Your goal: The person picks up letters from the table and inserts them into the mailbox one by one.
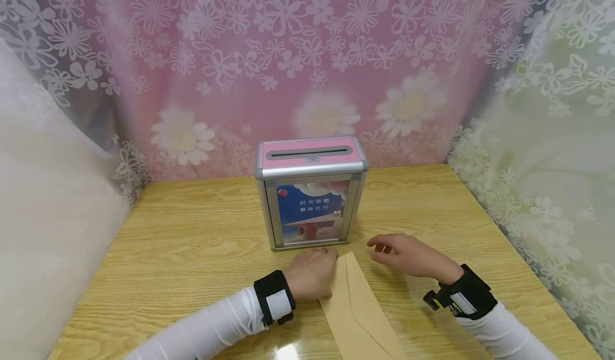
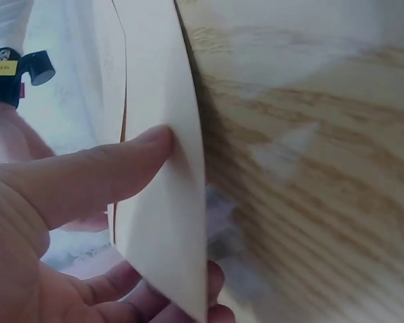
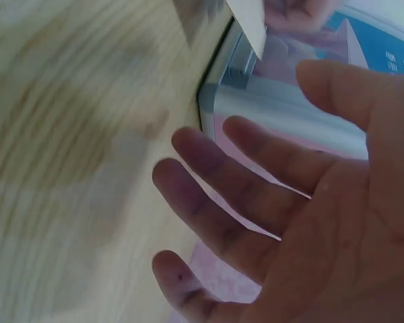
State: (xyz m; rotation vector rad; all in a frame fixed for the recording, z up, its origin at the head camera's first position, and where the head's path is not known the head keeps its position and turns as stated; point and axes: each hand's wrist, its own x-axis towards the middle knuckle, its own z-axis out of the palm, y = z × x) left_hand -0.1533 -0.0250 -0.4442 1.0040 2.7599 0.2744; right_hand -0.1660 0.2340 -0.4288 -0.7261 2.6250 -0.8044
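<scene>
A tan paper envelope (image 1: pixel 357 312) stretches from near the box's foot to the bottom edge of the head view, its flap seam showing. My left hand (image 1: pixel 312 273) pinches the envelope's far end; the left wrist view has the thumb (image 2: pixel 145 151) on its face and the fingers behind it. To the right, my right hand (image 1: pixel 408 254) hovers with relaxed fingers, apart from the envelope and holding nothing. Just beyond both hands an upright letter box (image 1: pixel 312 213) has a silver frame, a pink top with a slot (image 1: pixel 309 152) and a picture door with a small lock (image 1: pixel 337 213).
The box stands on a wood-grain table (image 1: pixel 192 237). Behind the table hangs a pink flowered curtain (image 1: pixel 269 71), with pale curtains (image 1: pixel 543 151) at both sides. A black band with a small camera (image 1: pixel 463 296) is strapped to the right wrist.
</scene>
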